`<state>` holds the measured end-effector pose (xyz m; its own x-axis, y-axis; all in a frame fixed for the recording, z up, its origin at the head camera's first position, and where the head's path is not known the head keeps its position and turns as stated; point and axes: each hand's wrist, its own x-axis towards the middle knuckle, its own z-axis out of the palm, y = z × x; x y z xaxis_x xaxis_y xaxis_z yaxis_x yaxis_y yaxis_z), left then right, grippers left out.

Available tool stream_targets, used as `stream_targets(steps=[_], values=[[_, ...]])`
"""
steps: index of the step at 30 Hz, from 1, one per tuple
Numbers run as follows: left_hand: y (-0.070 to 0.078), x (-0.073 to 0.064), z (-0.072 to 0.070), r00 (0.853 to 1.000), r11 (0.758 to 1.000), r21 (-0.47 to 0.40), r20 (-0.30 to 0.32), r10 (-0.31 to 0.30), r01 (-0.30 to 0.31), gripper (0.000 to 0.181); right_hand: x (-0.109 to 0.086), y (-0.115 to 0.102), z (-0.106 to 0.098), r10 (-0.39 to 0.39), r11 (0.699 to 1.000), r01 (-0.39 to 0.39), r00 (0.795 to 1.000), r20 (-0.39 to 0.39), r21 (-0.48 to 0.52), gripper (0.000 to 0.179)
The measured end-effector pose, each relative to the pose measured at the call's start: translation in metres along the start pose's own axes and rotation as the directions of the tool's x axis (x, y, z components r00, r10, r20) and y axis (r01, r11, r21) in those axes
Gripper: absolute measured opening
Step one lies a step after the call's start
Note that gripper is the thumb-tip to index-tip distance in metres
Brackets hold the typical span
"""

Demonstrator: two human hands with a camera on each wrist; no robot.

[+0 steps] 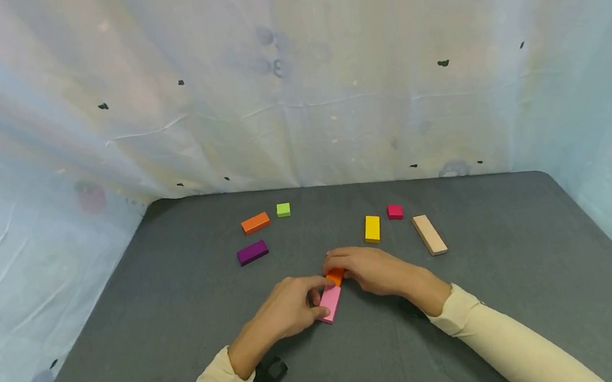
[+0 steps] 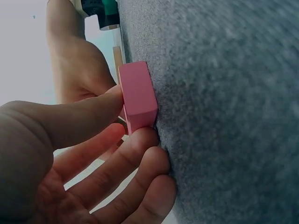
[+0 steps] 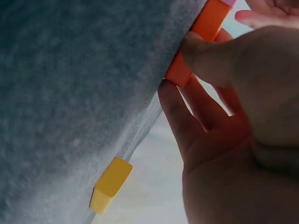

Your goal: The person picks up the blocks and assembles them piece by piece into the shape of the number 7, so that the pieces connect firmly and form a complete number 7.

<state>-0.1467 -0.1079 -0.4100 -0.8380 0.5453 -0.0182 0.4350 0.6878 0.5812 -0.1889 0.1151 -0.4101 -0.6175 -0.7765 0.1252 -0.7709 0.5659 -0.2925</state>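
Note:
A pink block lies flat on the grey cloth, its far end against an orange block. My left hand pinches the pink block between thumb and fingers; in the left wrist view the thumb presses one side of the pink block and fingertips meet its near end. From the far side my right hand grips the orange block. The right wrist view shows the thumb on one face of the orange block and fingers behind it, with a corner of pink at its end.
Behind on the left are another orange block, a small green block and a purple block. Toward the right lie a yellow block, a red block and a beige block. Curtains enclose the grey table.

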Motion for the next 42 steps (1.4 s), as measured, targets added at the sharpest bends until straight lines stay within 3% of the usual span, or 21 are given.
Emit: stream_targets(steps=[4, 13, 19, 42], values=[[-0.0008, 0.0008, 0.0008, 1.0, 1.0, 0.001, -0.002, 0.018, -0.018, 0.037, -0.0013, 0.0013, -0.0009, -0.001, 1.0, 0.001, 1.0, 0.002, 0.009, 0.032], [-0.0009, -0.0012, 0.0028, 1.0, 0.999, -0.041, 0.014, -0.011, 0.011, 0.037, -0.0057, 0.0017, 0.001, 0.027, 0.999, -0.029, 0.997, 0.066, 0.036, 0.039], [0.001, 0.0001, 0.0015, 1.0, 0.999, -0.033, -0.006, -0.015, 0.015, 0.036, -0.0033, -0.0009, -0.0018, 0.042, 0.998, -0.044, 0.998, 0.05, 0.033, 0.039], [-0.0026, 0.0033, 0.0037, 0.999, 0.998, -0.056, 0.015, -0.03, 0.031, 0.036, -0.0033, 0.0005, 0.0009, 0.066, 0.996, -0.069, 0.996, 0.06, 0.057, 0.041]])
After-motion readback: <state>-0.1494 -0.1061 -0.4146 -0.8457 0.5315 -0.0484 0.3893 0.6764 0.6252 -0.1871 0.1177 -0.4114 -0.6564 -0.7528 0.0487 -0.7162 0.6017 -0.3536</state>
